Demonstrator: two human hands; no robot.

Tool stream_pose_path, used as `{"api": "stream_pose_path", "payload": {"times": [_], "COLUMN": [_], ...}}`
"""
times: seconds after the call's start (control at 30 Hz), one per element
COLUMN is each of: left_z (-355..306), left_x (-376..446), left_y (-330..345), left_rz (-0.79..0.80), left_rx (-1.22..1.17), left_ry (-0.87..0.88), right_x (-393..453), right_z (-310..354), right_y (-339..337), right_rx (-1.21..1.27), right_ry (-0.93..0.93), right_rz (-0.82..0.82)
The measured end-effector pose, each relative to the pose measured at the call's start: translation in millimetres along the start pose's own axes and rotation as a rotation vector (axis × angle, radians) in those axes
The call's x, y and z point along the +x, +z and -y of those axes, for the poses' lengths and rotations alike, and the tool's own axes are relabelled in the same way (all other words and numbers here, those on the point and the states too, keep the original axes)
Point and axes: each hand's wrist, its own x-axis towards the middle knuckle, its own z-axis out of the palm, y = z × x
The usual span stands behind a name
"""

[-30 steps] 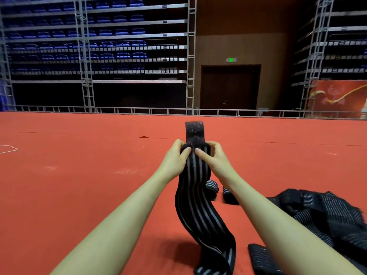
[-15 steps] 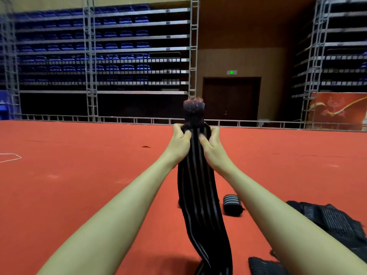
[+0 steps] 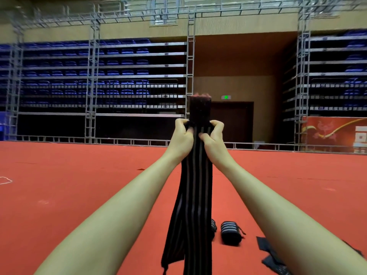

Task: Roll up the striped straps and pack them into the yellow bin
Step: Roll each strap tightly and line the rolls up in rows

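We have lifted the striped strap [image 3: 195,195] higher than a second ago. Our left hand [image 3: 181,138] and right hand [image 3: 213,140] pinch its top edge; it hangs soft and light, best rolled from that end

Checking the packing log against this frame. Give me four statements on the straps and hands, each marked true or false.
1. Both hands, left hand and right hand, grip the striped strap. True.
2. The strap lies flat on the red floor. False: it hangs from the hands.
3. A rolled strap lies on the floor. True.
4. The yellow bin stands beside the roll. False: no bin is in view.
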Motion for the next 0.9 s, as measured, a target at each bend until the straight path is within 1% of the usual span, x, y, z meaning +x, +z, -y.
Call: {"api": "stream_pose_path", "payload": {"times": [0.07, 0.13, 0.27, 0.33, 0.4, 0.5, 0.63, 0.7, 0.9], "left_z": [-0.1, -0.6, 3.8, 8.3, 11.7, 13.4, 29.5, 41.1, 64.1], "left_x": [0.8, 0.0, -3.4, -6.2, -11.9, -25.2, -38.6, -46.0, -68.4], "left_y": [1.6, 2.6, 0.5, -4.0, -9.6, -16.2, -22.7, -24.4, -24.1], "left_rz": [-0.015, 0.009, 0.060, 0.094, 0.157, 0.253, 0.341, 0.360, 0.348], "left_rx": [-0.034, -0.037, 0.001, 0.039, 0.044, -0.035, -0.068, -0.102, -0.227], "left_ry": [-0.001, 0.001, 0.005, 0.002, -0.001, -0.001, -0.058, -0.104, -0.222], "right_x": [-1.2, -5.3, -8.9, -12.7, -17.9, -26.4, -42.0, -49.9, -65.3], "right_z": [-4.1, -0.3, -0.8, -3.8, -8.0, -18.4, -35.2, -43.3, -58.2], "right_y": [-0.9, -3.4, -15.3, -21.6, -25.6, -28.2, -27.1, -26.5, -25.3], "right_rx": [0.023, 0.064, 0.075, 0.129, 0.208, 0.300, 0.457, 0.507, 0.462], "right_ry": [0.008, 0.005, -0.053, -0.062, -0.020, 0.028, 0.146, 0.182, 0.241], "right_rz": [0.010, 0.007, 0.045, 0.066, 0.101, 0.142, 0.174, 0.180, 0.206]}}
